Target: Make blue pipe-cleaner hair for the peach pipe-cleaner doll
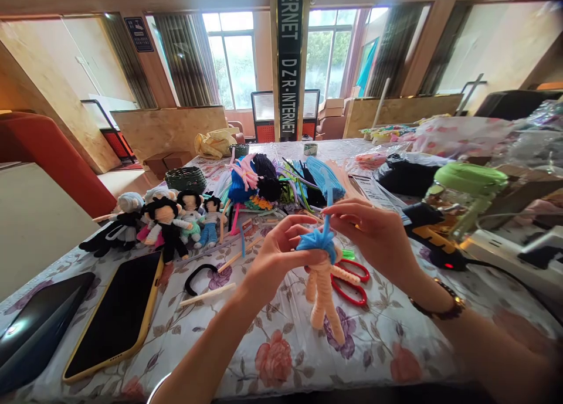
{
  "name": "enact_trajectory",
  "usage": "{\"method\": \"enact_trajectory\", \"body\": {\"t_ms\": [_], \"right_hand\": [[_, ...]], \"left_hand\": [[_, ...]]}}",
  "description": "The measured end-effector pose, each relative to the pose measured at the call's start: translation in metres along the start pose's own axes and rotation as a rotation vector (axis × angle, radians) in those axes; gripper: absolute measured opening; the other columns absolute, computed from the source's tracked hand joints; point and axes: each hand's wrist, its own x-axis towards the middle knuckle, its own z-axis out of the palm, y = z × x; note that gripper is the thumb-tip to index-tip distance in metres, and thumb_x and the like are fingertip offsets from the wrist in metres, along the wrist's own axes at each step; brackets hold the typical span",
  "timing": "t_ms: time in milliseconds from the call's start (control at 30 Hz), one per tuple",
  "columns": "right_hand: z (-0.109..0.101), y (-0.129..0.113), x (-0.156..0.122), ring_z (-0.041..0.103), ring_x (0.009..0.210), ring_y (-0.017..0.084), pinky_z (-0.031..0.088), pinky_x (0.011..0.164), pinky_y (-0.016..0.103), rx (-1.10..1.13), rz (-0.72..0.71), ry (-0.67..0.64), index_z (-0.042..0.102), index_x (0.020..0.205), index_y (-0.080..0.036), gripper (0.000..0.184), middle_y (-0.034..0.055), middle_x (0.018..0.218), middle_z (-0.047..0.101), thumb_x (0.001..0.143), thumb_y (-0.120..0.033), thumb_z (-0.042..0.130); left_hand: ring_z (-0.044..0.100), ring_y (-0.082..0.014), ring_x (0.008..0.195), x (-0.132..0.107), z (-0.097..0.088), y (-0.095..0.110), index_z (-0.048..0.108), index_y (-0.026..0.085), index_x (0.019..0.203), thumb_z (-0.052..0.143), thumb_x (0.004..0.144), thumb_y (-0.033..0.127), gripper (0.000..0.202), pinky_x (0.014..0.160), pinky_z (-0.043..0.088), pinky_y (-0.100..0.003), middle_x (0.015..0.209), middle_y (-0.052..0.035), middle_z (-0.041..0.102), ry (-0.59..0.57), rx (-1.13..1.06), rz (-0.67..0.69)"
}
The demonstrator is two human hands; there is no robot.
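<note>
A peach doll [324,292] wound from fuzzy pipe cleaners hangs upright over the table, with blue pipe-cleaner hair on its head. My left hand [288,245] is closed around the head, thumb across the blue hair. A single blue pipe cleaner [328,202] rises from the top of the head. My right hand [367,225] pinches this strand near its lower part. Red-handled scissors [356,295] lie on the table just behind the doll, their blades hidden. Cut peach pipe-cleaner pieces [206,295] and a black hair tie [189,284] lie to the left.
Several finished dolls [167,225] sit at the left, behind a yellow-cased phone [114,316] and a dark tablet-like device [44,328]. Bundles of coloured pipe cleaners [264,181] lie at the back. On the right are a glue gun [440,245], a green-lidded jar [466,187] and a white power strip [497,254].
</note>
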Motion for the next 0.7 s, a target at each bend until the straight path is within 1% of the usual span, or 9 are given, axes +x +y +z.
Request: {"method": "enact_trajectory", "body": {"t_ms": [67,200,333,433,533,600,700], "right_hand": [[-0.002,0.002,0.001,0.061,0.08,0.016,0.051,0.069,0.03,-0.094,-0.096,-0.003,0.072,0.09,-0.035,0.017,0.0004,0.09,0.067,0.081,-0.024,0.064],[-0.008,0.005,0.0,0.061,0.078,0.015,0.052,0.067,0.029,-0.278,-0.3,0.049,0.072,0.094,-0.04,0.024,-0.0004,0.091,0.066,0.079,-0.021,0.066],[-0.013,0.007,-0.003,0.061,0.075,0.014,0.053,0.067,0.03,-0.402,-0.461,0.079,0.071,0.096,-0.042,0.03,-0.0003,0.099,0.064,0.079,-0.017,0.066],[-0.015,0.008,-0.003,0.062,0.077,0.014,0.054,0.066,0.03,-0.446,-0.586,0.072,0.071,0.099,-0.037,0.035,0.0009,0.101,0.066,0.08,-0.009,0.063],[-0.015,0.006,-0.001,0.064,0.08,0.015,0.054,0.067,0.031,-0.462,-0.695,0.044,0.07,0.1,-0.029,0.035,0.0031,0.093,0.069,0.079,-0.002,0.061],[-0.015,0.003,0.0,0.064,0.081,0.016,0.055,0.067,0.03,-0.465,-0.743,0.023,0.07,0.1,-0.025,0.033,0.0045,0.091,0.07,0.078,-0.001,0.062],[-0.017,0.0,-0.001,0.065,0.082,0.016,0.056,0.069,0.03,-0.484,-0.792,-0.009,0.068,0.099,-0.022,0.031,0.0062,0.093,0.071,0.077,-0.001,0.064]], "left_hand": [[0.057,-0.0112,0.07,-0.001,0.001,0.001,0.06,0.022,0.097,0.077,0.059,0.016,0.042,0.06,0.041,-0.02,0.076,0.0027,0.057,-0.009,0.004,0.001],[0.057,-0.0127,0.07,-0.001,0.001,0.003,0.059,0.022,0.099,0.077,0.06,0.017,0.043,0.057,0.042,-0.021,0.077,0.002,0.056,-0.039,0.014,-0.012],[0.057,-0.0123,0.069,0.0,0.002,0.002,0.059,0.022,0.098,0.077,0.059,0.015,0.044,0.054,0.041,-0.02,0.076,0.0018,0.056,-0.063,-0.003,-0.015],[0.056,-0.011,0.067,0.001,0.003,0.002,0.059,0.022,0.098,0.078,0.057,0.013,0.045,0.054,0.04,-0.019,0.076,0.0024,0.057,-0.071,-0.012,-0.024],[0.057,-0.0118,0.069,0.002,0.004,0.004,0.059,0.022,0.098,0.078,0.057,0.013,0.046,0.056,0.041,-0.02,0.076,0.0024,0.057,-0.074,-0.002,-0.045],[0.058,-0.0133,0.07,0.002,0.005,0.004,0.059,0.021,0.098,0.078,0.057,0.013,0.046,0.057,0.042,-0.021,0.076,0.0021,0.057,-0.076,0.005,-0.059],[0.058,-0.0138,0.07,0.002,0.006,0.005,0.059,0.021,0.097,0.078,0.055,0.013,0.047,0.059,0.042,-0.022,0.075,0.0023,0.057,-0.081,-0.008,-0.054]]}}
